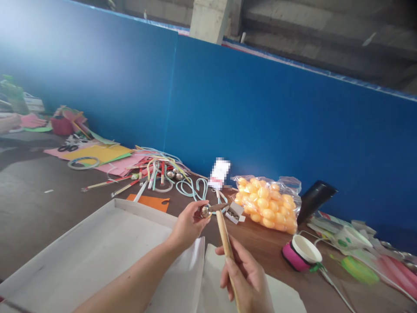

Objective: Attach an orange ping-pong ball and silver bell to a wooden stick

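Observation:
Between the thumb and fingers of my left hand (190, 221) is a shiny silver ball (205, 211). My right hand (244, 274) is wrapped round the wooden handle of a hammer (224, 237), which slants up and away. Its dark, tapered head (219, 207) lies right beside the ball; I cannot tell whether they touch. Just beyond the hands stands a small open box (235, 213) with small metal pieces in it. Under my left forearm is a shallow white tray (130, 208), and white sheet material (276, 289) lies below my right hand.
Behind the box sits a clear bag of orange balls (265, 202). To the right are a pink-and-white cup (302, 252) and a black cylinder (317, 200). Cords (193, 187), several silver balls (176, 174) and coloured sheets (100, 154) lie back left. A blue partition (244, 108) closes off the back.

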Tool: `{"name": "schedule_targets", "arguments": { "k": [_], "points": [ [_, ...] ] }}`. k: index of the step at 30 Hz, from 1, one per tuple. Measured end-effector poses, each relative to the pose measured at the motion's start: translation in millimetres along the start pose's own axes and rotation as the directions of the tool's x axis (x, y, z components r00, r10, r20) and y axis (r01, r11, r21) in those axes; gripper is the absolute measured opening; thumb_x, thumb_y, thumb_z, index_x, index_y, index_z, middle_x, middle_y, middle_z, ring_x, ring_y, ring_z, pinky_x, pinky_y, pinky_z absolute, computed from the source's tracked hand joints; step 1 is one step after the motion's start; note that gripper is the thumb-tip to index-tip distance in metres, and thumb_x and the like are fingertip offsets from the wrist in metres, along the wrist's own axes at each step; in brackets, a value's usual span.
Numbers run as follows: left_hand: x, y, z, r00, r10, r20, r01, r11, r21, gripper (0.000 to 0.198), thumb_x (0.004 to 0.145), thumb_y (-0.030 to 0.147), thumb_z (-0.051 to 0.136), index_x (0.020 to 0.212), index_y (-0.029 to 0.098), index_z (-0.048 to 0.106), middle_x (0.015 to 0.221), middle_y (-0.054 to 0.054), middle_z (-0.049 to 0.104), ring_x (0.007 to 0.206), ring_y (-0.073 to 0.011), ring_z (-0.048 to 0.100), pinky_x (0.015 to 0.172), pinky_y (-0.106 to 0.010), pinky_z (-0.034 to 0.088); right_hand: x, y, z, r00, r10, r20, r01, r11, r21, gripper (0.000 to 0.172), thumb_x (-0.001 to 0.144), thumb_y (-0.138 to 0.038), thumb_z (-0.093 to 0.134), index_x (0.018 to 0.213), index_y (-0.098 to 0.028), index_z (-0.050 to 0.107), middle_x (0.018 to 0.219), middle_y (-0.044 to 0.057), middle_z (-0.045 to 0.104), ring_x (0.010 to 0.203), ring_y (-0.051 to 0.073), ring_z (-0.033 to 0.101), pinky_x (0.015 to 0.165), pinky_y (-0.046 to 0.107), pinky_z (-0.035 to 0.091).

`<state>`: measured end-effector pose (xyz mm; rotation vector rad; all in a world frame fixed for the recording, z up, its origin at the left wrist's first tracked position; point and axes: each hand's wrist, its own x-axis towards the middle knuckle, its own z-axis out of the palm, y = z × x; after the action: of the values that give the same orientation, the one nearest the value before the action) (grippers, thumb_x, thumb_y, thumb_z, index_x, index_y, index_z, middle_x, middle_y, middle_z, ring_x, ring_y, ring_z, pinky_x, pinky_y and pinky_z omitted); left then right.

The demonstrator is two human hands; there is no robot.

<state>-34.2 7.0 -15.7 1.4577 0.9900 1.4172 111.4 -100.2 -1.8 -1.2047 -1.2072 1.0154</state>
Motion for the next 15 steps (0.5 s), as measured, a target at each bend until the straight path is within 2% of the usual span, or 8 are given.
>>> {"name": "schedule_targets", "arguments": {
  "k": [4, 7, 11, 15],
  "points": [
    [0.2, -1.6, 0.5, 0.999, -0.035, 0.008, 0.035, 0.998, -0.06, 0.04, 0.069, 0.022, 0.06, 0.109, 0.021, 0.056, 0.091, -0.004, 0.061, 0.074, -0.013, 0.057, 0.072, -0.027, 0.049, -0.1, -0.3, 0.4, 0.999, -0.044, -0.02, 0.044, 0.999, 0.011, 0.049, 0.079, -0.042, 0.059, 0.121, -0.018, 0.052, 0.094, 0.012, 0.063, 0.043, 0.01, 0.05, 0.029, 0.017, 0.036],
    [1.3, -1.7, 0.7, 0.991, -0.121, 0.064, 0.129, 0.983, -0.132, 0.046, 0.068, 0.022, 0.061, 0.114, 0.022, 0.054, 0.083, -0.001, 0.062, 0.068, -0.0121, 0.058, 0.07, -0.028, 0.05, -0.1, -2.2, -0.8, 0.998, -0.041, -0.053, 0.044, 0.997, 0.058, 0.047, 0.078, -0.04, 0.06, 0.12, -0.02, 0.052, 0.095, 0.012, 0.063, 0.044, 0.009, 0.049, 0.03, 0.018, 0.037],
    [2.1, 2.6, 0.9, 0.983, -0.143, 0.113, 0.166, 0.959, -0.23, 0.048, 0.067, 0.022, 0.063, 0.114, 0.022, 0.054, 0.079, 0.0, 0.061, 0.069, -0.0118, 0.058, 0.069, -0.027, 0.05, -0.2, -4.2, -1.9, 0.997, -0.034, -0.07, 0.04, 0.996, 0.081, 0.046, 0.078, -0.039, 0.061, 0.12, -0.021, 0.052, 0.096, 0.011, 0.063, 0.044, 0.009, 0.049, 0.03, 0.018, 0.036],
    [1.0, 9.0, -2.0, 0.982, -0.15, 0.116, 0.17, 0.966, -0.192, 0.048, 0.068, 0.026, 0.064, 0.115, 0.022, 0.053, 0.082, -0.002, 0.062, 0.072, -0.0127, 0.058, 0.067, -0.025, 0.048, -0.7, -3.6, -1.1, 0.998, -0.038, -0.046, 0.042, 0.996, 0.082, 0.048, 0.077, -0.04, 0.062, 0.12, -0.021, 0.053, 0.093, 0.011, 0.063, 0.041, 0.008, 0.048, 0.031, 0.017, 0.036]
  ]
}}
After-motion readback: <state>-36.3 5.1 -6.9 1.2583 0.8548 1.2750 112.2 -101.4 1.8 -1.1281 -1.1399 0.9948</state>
